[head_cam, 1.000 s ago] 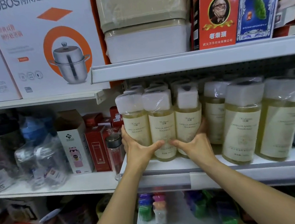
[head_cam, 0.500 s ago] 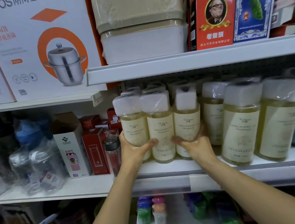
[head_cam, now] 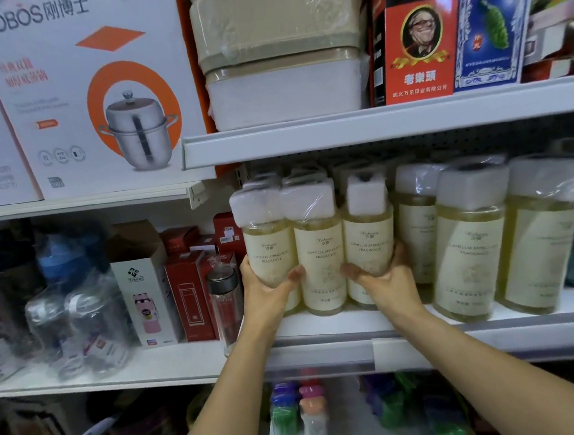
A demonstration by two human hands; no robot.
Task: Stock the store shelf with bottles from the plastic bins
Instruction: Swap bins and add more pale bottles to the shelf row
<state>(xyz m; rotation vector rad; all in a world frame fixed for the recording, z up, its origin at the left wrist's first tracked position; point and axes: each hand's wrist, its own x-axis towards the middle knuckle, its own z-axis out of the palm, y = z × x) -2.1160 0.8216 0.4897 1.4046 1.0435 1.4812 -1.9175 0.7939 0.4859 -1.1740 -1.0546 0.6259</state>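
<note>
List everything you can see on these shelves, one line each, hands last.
held bottles: three, pale yellow, cream labels, middle shelf front
other bottles: several, same colours, right of and behind them
shelf: one, white, under the bottles
pot box: one, white and orange, upper left
containers: two, beige and white, stacked, top shelf
card boxes: two, red and blue, top right
flask: one, clear, grey lid, left of the held bottles
small bottles: several, mixed colours, bottom shelf
left hand: grips the leftmost held bottle
right hand: grips the rightmost held bottle
</note>
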